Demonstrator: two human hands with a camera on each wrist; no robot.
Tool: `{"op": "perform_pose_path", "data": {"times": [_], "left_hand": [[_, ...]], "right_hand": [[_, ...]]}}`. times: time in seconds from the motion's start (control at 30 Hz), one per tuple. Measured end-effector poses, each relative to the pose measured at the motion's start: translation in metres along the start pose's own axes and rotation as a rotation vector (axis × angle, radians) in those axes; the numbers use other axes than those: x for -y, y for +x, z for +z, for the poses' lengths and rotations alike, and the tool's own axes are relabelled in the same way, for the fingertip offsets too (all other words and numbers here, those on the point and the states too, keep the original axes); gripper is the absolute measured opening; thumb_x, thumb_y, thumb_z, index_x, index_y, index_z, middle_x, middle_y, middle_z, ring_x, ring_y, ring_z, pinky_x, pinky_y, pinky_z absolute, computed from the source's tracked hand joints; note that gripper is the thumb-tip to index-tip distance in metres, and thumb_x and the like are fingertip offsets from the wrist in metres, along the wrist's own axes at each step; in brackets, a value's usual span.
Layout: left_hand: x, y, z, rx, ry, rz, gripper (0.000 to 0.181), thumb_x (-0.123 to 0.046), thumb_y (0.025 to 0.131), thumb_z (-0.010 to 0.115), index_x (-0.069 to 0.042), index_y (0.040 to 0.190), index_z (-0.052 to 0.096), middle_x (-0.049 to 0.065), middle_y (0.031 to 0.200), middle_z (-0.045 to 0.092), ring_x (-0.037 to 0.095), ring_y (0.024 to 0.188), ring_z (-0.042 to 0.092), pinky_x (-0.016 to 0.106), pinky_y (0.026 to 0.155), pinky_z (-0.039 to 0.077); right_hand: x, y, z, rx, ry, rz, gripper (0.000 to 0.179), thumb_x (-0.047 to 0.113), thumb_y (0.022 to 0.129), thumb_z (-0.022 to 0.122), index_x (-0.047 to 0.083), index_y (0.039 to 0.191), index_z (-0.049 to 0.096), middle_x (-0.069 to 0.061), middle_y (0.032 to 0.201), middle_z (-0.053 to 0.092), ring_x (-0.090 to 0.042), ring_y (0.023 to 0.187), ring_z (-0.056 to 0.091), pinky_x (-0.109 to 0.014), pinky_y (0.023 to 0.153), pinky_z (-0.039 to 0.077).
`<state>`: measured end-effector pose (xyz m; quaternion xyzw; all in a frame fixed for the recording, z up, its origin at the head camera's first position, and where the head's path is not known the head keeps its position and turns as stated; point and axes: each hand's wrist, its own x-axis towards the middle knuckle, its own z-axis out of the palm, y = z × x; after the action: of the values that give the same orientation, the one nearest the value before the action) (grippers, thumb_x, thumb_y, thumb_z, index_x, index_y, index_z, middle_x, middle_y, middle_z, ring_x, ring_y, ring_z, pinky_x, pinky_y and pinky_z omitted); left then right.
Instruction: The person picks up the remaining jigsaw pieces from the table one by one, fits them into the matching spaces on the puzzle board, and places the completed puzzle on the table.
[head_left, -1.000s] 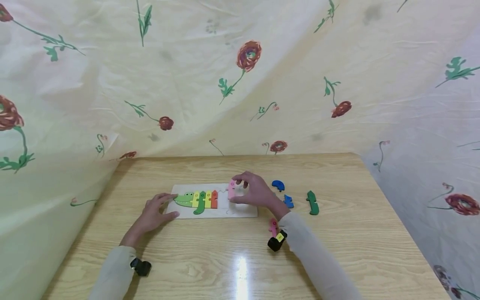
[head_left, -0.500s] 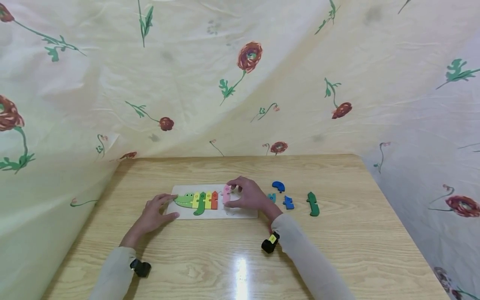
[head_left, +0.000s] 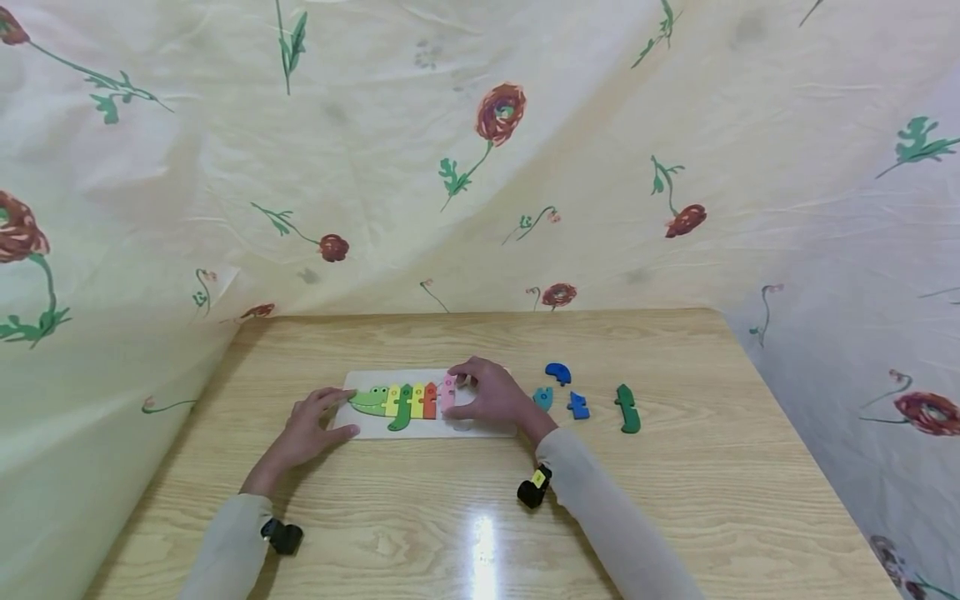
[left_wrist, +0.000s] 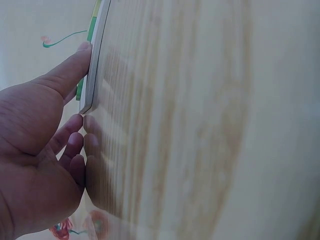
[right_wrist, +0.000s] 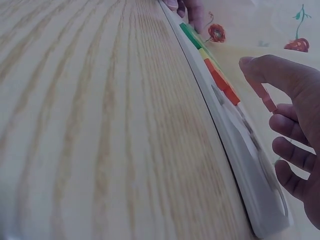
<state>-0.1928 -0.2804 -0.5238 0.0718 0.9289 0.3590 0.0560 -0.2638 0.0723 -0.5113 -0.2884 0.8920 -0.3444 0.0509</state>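
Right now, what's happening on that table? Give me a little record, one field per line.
Left hand: touching the board's left end
Right hand: pinching a pink piece, held off the board
Board: green head, three yellow and green strips, orange-red strip, in a row
Loose: two blue pieces, light blue piece, green piece, all right of the board
Table: pale wood
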Motion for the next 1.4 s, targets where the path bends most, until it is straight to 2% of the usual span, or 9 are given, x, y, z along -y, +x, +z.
{"op": "perform_pose_path", "data": {"times": [0.67,1.1,1.4], "left_hand": [[0.002,0.001,-0.001,0.005,0.003,-0.023,0.067,-0.033,0.091,0.079,-0.014,0.150,0.052,0.024,0.156,0.036,0.046,0.134,0.030,0.068,0.104,0.028],[-0.001,0.001,-0.001,0.004,0.000,-0.027,0.067,-0.032,0.091,0.079,-0.014,0.149,0.052,0.023,0.156,0.036,0.046,0.135,0.030,0.069,0.105,0.029],[0.000,0.002,-0.001,0.006,-0.003,-0.036,0.067,-0.032,0.091,0.079,-0.014,0.150,0.052,0.023,0.156,0.035,0.046,0.136,0.028,0.070,0.106,0.028]], "right_hand": [[0.001,0.005,0.008,0.058,0.012,0.087,0.067,0.045,0.077,0.089,0.014,0.133,0.066,0.007,0.107,0.061,-0.014,0.097,0.054,-0.033,0.091,0.048],[0.001,0.008,0.010,0.071,-0.006,0.103,0.070,0.046,0.076,0.090,0.013,0.133,0.066,0.006,0.110,0.062,-0.014,0.099,0.055,-0.035,0.095,0.049],[0.003,0.008,0.013,0.083,-0.033,0.135,0.071,0.046,0.077,0.089,0.015,0.136,0.065,0.003,0.118,0.062,-0.014,0.106,0.055,-0.037,0.101,0.048]]}}
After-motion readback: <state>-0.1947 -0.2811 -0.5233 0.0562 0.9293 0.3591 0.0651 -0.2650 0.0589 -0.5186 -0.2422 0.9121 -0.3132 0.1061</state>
